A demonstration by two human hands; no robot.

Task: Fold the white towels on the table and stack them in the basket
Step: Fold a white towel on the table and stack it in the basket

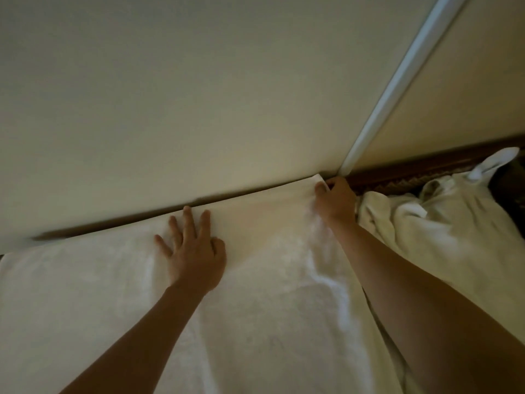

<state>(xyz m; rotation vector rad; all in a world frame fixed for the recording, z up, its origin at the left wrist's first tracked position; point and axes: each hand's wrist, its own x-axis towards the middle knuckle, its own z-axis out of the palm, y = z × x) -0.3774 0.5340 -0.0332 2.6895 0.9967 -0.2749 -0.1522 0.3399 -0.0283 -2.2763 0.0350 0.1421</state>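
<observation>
A large white towel (99, 294) lies spread flat over the table, its far edge running along the wall. My left hand (193, 251) presses flat on it near that far edge, fingers straight and spread. My right hand (335, 200) pinches the towel's far right corner, fingers curled round the fabric close to the wall corner. A heap of crumpled white towels (443, 223) lies to the right of my right arm. No basket is in view.
A cream wall (199, 95) stands right behind the table. A white vertical trim strip (397, 86) runs down to the wall corner. A dark wooden table edge (426, 163) shows at the back right behind the heap.
</observation>
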